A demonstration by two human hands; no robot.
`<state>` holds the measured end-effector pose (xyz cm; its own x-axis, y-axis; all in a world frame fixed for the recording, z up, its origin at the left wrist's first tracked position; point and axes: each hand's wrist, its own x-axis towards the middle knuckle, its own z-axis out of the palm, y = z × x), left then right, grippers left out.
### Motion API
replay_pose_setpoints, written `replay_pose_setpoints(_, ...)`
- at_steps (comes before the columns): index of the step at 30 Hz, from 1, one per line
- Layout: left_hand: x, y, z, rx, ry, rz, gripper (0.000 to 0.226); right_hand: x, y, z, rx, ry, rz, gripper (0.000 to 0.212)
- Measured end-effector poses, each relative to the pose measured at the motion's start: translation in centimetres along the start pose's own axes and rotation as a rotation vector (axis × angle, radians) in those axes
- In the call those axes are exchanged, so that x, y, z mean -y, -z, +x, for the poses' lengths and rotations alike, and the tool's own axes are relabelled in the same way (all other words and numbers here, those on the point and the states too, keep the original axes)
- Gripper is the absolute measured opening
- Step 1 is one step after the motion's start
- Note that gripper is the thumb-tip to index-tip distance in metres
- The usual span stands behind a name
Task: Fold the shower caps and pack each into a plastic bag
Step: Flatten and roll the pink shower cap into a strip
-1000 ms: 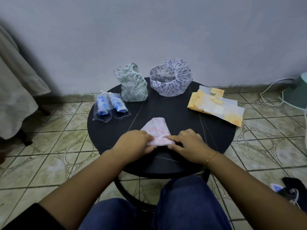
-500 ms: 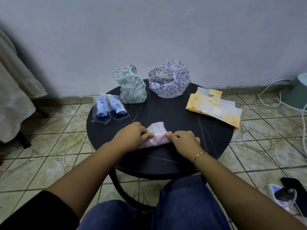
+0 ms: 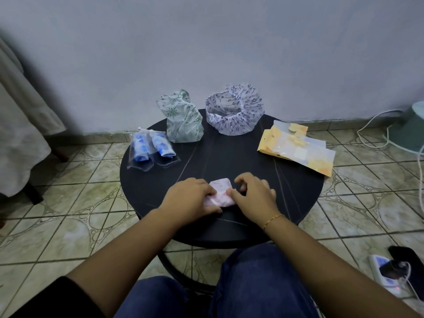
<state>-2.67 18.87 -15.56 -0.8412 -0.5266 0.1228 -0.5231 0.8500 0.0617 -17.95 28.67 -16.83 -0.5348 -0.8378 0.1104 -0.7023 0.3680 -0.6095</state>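
Hands meet at the near middle of the round black table (image 3: 298, 203) — the left hand (image 3: 190, 198) and the right hand (image 3: 254, 198) both pinch the folded pink shower cap (image 3: 220, 191) with curled fingers, pressing it flat. Beyond lie two bagged blue caps (image 3: 151, 148), a green-patterned cap (image 3: 183, 118), a purple-patterned cap (image 3: 234, 111) and empty plastic bags (image 3: 298, 148).

Shower caps and bags on the round table (image 3: 298, 203)

Three loose caps: pink (image 3: 221, 193), green (image 3: 183, 120), purple (image 3: 234, 111). Two bagged blue caps (image 3: 151, 150). One stack of empty bags (image 3: 296, 148); its count cannot be told.
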Motion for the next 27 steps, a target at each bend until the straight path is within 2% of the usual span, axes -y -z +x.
replay_pose_setpoints(4,0.2,-1.1,-0.9,-0.115,-0.009,0.004,0.061,-0.9,1.2,-0.2,0.270,0.180,-0.048,0.047)
replay_pose_setpoints(7,0.2,-2.1,-1.7,-0.248,-0.024,0.025,0.054,-1.4,1.7,0.4,0.347,0.226,-0.157,0.055)
replay_pose_setpoints(13,0.2,-2.4,-1.8,-0.238,0.088,-0.035,0.043,-1.1,1.0,1.1,0.288,0.216,-0.137,0.034)
replay_pose_setpoints(15,0.2,-2.1,-1.1,-0.235,0.124,-0.035,0.043,-0.4,0.6,1.6,0.265,0.163,-0.130,0.036)
replay_pose_setpoints(18,-0.2,-1.7,0.0,-0.286,0.206,0.087,0.039,0.7,-0.1,2.4,0.226,0.086,-0.162,0.044)
replay_pose_setpoints(20,-0.8,-2.2,0.2,-0.328,0.184,0.053,0.039,1.1,-0.6,2.8,0.207,0.044,-0.203,0.048)
replay_pose_setpoints(24,-1.8,-3.9,-0.3,-0.243,0.160,-0.004,0.055,1.6,-1.5,3.6,0.180,-0.016,-0.277,0.051)
replay_pose_setpoints(27,-1.9,-3.6,-0.2,-0.124,0.186,-0.094,0.074,2.1,-2.1,3.2,0.071,-0.055,-0.264,0.045)
